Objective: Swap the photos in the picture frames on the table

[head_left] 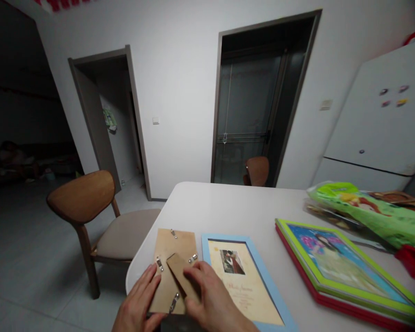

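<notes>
A brown backing board (pixel 166 242) with several metal clips lies at the table's left edge. My left hand (pixel 136 302) grips its lower left side, fingers along the edge and thumb at the bottom. Pinched in my right hand (pixel 212 295) is the board's stand flap (pixel 181 272), a brown strip tilted up from the surface. Right beside the board lies a light-blue picture frame (pixel 264 281), holding a cream sheet (pixel 242 295) with a small photo (pixel 232 262). My right wrist covers part of its lower left.
Stacked green and red picture frames (pixel 346 272) lie to the right on the white table (pixel 228 203). Behind them is a green printed plastic bag (pixel 383 212). A wooden chair (pixel 86 198) stands at left, another chair (pixel 257 170) beyond the table. A person (pixel 15 157) sits far left.
</notes>
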A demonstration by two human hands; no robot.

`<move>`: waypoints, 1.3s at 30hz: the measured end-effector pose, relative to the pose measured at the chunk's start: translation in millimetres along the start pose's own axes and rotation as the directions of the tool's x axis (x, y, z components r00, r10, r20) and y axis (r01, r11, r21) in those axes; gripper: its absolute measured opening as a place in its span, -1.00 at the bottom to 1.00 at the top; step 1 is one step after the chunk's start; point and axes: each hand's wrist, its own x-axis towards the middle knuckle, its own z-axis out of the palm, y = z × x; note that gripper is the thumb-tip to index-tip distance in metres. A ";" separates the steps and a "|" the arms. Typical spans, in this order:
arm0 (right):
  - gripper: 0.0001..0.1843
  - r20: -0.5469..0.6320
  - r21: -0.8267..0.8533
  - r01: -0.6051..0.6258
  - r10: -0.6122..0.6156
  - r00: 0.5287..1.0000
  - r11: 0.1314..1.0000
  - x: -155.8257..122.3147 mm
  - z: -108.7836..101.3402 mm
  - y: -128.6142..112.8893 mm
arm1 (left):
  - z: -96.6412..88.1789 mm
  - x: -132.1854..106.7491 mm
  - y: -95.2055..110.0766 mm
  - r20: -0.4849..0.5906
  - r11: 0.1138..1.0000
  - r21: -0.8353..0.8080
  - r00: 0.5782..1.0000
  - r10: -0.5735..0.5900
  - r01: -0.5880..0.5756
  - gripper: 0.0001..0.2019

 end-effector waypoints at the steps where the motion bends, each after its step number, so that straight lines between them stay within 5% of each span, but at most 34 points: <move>1: -0.54 -0.011 0.008 0.004 -0.004 1.000 1.000 -5.9 -15.3 -0.3 | -2.1 7.4 11.5 -0.029 0.999 -0.011 0.999 0.032 -0.033 -0.42; 6: -0.59 -0.003 -0.054 -0.109 0.109 0.994 0.993 -37.7 -75.8 33.3 | 24.4 44.1 70.4 0.003 0.974 -0.175 0.989 0.145 -0.142 -0.44; 11: -0.62 -0.001 -0.140 -0.204 0.206 0.979 0.969 -58.6 -90.9 79.2 | 64.5 60.9 100.0 0.164 0.958 -0.272 0.976 0.140 -0.092 -0.52; 22: -0.59 -0.080 -0.431 -0.151 0.129 0.988 0.890 -64.0 -69.1 111.8 | 61.6 70.9 114.2 0.330 0.984 -0.179 0.943 0.040 0.021 -0.82; 27: -0.65 -0.077 -0.473 -0.105 0.077 0.994 0.875 -51.6 -78.1 112.7 | 60.3 70.5 122.2 0.447 0.968 -0.249 0.885 0.128 -0.014 -0.62; 31: -0.65 -0.138 -0.562 -0.162 0.101 0.985 0.811 -33.8 -88.3 120.1 | 65.3 66.9 120.1 0.411 0.964 -0.264 0.906 0.105 0.009 -0.65; 39: -0.66 -0.131 -0.525 -0.175 0.124 0.984 0.833 -37.7 -88.2 128.7 | 62.0 67.3 118.3 0.434 0.949 -0.308 0.897 0.081 0.063 -0.65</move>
